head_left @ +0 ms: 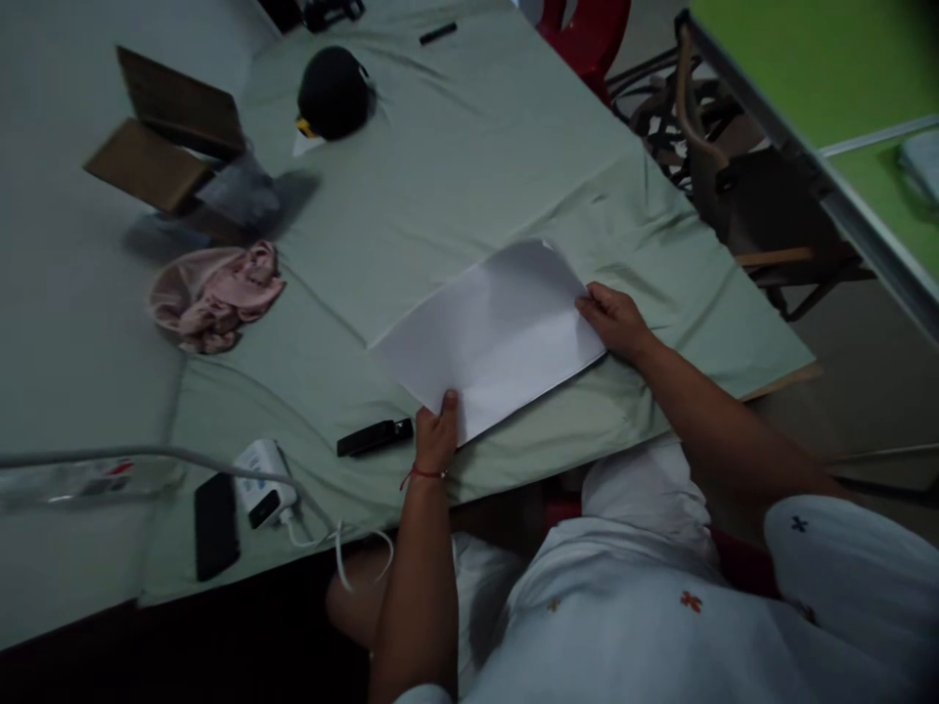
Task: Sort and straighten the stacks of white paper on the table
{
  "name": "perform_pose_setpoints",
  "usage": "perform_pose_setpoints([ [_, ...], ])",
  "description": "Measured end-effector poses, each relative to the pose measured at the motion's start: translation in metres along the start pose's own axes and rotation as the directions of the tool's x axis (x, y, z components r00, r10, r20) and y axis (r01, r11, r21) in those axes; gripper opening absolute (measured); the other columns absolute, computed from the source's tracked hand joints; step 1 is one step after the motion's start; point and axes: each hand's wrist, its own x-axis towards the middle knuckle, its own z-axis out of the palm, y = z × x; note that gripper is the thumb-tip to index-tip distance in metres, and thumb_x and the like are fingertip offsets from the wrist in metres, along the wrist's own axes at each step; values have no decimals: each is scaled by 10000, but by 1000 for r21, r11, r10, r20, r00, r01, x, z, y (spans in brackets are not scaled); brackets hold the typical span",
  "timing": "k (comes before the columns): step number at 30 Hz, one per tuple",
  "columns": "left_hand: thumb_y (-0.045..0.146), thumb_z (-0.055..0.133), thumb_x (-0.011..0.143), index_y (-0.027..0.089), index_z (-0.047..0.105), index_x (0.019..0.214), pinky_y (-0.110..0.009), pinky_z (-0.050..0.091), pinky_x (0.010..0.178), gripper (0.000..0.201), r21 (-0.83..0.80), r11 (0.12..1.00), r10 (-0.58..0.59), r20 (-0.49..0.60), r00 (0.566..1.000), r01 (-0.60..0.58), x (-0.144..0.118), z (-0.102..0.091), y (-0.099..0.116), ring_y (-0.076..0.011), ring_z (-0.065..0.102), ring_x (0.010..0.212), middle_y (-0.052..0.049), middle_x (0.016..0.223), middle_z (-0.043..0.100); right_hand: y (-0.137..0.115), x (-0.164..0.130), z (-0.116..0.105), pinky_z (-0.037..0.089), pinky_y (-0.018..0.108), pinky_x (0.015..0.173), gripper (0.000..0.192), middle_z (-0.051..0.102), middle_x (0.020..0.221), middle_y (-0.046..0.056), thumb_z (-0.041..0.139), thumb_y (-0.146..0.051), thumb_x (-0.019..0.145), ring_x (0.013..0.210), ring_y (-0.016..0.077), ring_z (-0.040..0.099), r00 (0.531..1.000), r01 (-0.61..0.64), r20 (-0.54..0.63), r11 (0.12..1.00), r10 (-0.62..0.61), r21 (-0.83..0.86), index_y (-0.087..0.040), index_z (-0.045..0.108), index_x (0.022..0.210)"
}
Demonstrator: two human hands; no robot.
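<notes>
Head view looks down on a person seated at the table (pixel 514 147), which is draped in a pale green cloth, with a white sheet (pixel 499 328) lying flat near its front edge. The left hand (pixel 436 435) pinches the sheet's near corner, thumb on top and fingers closed beneath it. The right hand (pixel 616 318) rests on the sheet's right edge with fingers curled over it, seeming to grip it lightly. The sheet looks flat and unfolded, with only its far corner slightly lifted, so I'd judge the handling of it has barely begun; no crease shows yet. Just left of the left hand lies a black clip (pixel 374 437), near the sheet but not touching it. Farther left sit a white charger (pixel 260 479) with its cable (pixel 168 455) trailing away, and a dark phone (pixel 216 523). Well apart, toward the table's far side, lie a pink cloth (pixel 212 298), an open box (pixel 165 132), a black cap (pixel 334 93) and a pen (pixel 438 33). Nothing lies on the sheet itself; the clip is the nearest thing to it.
</notes>
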Motion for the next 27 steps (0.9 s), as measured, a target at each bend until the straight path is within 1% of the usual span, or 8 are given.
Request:
perform_pose_setpoints([
  [3, 607, 730, 827, 103, 765, 964, -378, 545, 998, 524, -37, 999, -23, -24, 999, 22, 1, 0, -9, -280, 722, 1060, -151, 999, 787, -1, -3, -2, 348, 272, 557, 478, 499, 706, -15, 704, -681, 788, 624, 134, 429, 989, -122, 109, 974, 103, 190, -230, 546, 790],
  [6, 633, 727, 816, 115, 765, 951, -376, 555, 987, 537, -40, 998, -60, -49, 997, 58, 3, 0, -14, -272, 735, 1026, -145, 983, 786, 1, -5, -2, 338, 260, 514, 484, 543, 682, -9, 746, -667, 749, 589, 127, 458, 963, -216, 209, 951, 170, 220, -202, 626, 813],
  [9, 639, 716, 820, 126, 766, 974, -399, 535, 1040, 538, -52, 998, -45, -80, 996, 41, 5, 0, -11, -270, 729, 1064, -153, 1038, 783, 3, -5, 1, 289, 249, 491, 448, 492, 627, -21, 757, -605, 748, 554, 102, 403, 967, -189, 206, 964, 149, 189, -187, 599, 713],
  [11, 605, 769, 779, 129, 765, 984, -410, 534, 1050, 518, -74, 997, -29, -51, 998, 26, 6, 0, -6, -272, 727, 1077, -153, 1043, 781, 2, -5, 2, 274, 245, 486, 422, 471, 617, -26, 756, -565, 751, 547, 93, 382, 971, -177, 195, 965, 140, 191, -188, 578, 686],
  [15, 409, 951, 567, 119, 757, 946, -394, 566, 990, 515, -89, 995, -39, 44, 998, 42, 5, 0, 9, -278, 742, 1008, -132, 921, 779, 1, -3, 1, 269, 245, 480, 385, 459, 615, -31, 764, -515, 745, 539, 87, 369, 968, -188, 204, 962, 147, 199, -189, 567, 684],
  [20, 341, 962, 529, 118, 738, 1059, -399, 572, 984, 617, -141, 989, -38, 21, 999, 40, 4, 2, 19, -266, 752, 964, -99, 847, 776, 1, -3, -1, 244, 245, 480, 387, 423, 599, -43, 769, -498, 740, 527, 80, 338, 963, -179, 231, 967, 135, 179, -195, 542, 664],
  [25, 354, 975, 495, 112, 742, 1031, -382, 594, 924, 633, -187, 979, -82, 12, 997, 83, 7, 0, 16, -267, 756, 935, -113, 852, 778, 2, -4, -2, 299, 260, 513, 376, 478, 638, -29, 767, -520, 743, 558, 103, 394, 949, -190, 286, 962, 130, 195, -198, 573, 714],
  [27, 374, 975, 503, 108, 743, 1015, -381, 591, 935, 621, -191, 978, -84, 7, 996, 83, 8, -1, 13, -266, 753, 945, -121, 876, 781, 5, -2, -2, 365, 273, 556, 357, 539, 700, -6, 742, -529, 774, 616, 132, 456, 954, -136, 284, 980, 91, 142, -196, 614, 792],
])
